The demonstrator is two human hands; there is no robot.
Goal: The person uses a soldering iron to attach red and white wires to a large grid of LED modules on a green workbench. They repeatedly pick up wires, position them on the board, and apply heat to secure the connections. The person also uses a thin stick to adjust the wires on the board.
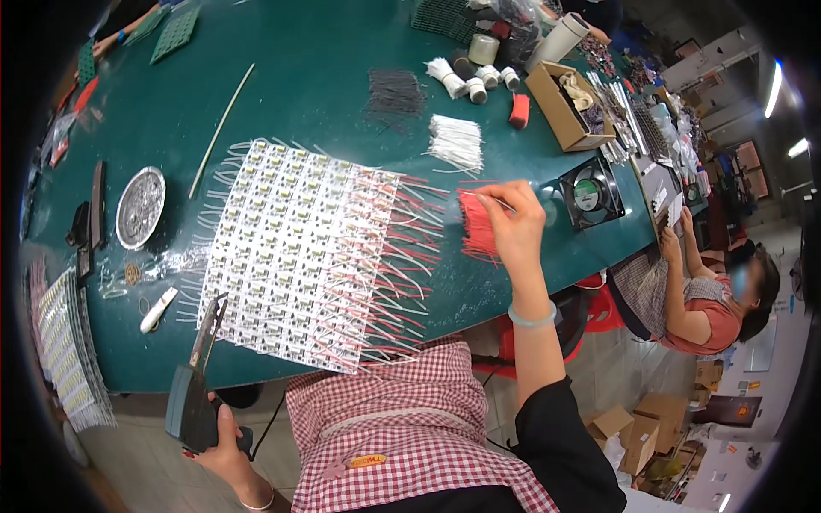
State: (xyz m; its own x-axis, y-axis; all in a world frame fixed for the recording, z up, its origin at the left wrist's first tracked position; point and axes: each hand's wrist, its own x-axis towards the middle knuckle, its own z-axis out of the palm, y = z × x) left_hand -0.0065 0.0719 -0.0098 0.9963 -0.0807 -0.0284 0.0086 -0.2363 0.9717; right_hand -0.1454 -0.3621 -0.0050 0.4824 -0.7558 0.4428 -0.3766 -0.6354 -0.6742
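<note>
Right hand (pixel 511 221): raised over the right part of the green surface (pixel 316 77), fingertips pinching one strand from the bundle of short red wires (pixel 475 227) lying just beneath it. Left hand (pixel 224 443): low at the near edge, fist wrapped round the dark teal pistol-grip soldering gun (pixel 193 389), tip touching the near-left corner of the wide panel of white LED strips fringed with red and white leads (pixel 299 248). Farther off: bundle of white wires (pixel 457 141), small black fan (pixel 590 194), round metal dish (pixel 139 206), open cardboard box (pixel 566 104).
</note>
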